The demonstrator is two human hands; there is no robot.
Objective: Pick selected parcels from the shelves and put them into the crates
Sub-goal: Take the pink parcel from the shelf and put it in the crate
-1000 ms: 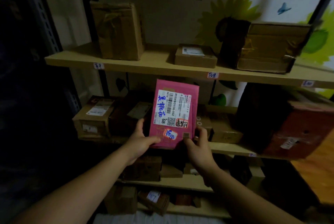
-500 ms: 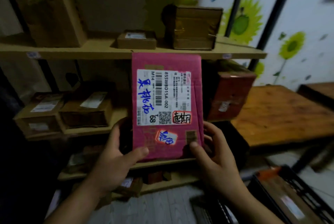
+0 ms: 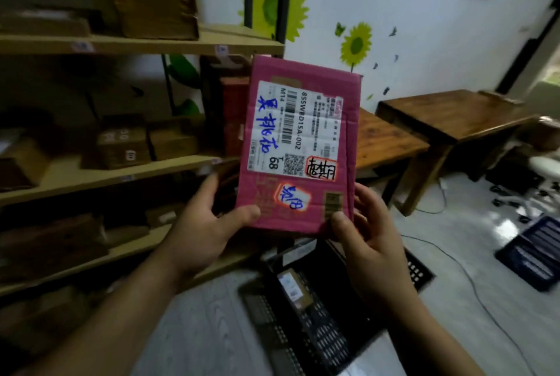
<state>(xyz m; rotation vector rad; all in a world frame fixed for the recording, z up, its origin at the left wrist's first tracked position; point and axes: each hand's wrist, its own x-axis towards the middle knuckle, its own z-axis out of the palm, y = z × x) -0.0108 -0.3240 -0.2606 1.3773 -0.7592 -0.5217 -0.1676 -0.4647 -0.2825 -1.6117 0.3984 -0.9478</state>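
Upright, pink parcel (image 3: 298, 145), left hand (image 3: 206, 230), right hand (image 3: 368, 236) gripping

On the pink parcel (image 3: 298, 145), "855WBD15A-002", "M14" and "68" are being displayed by its white shipping label (image 3: 292, 130); the handwriting is unreadable.

Left shelf parcels (image 3: 124, 145) blurred; black crate (image 3: 303, 324) partly behind forearms.
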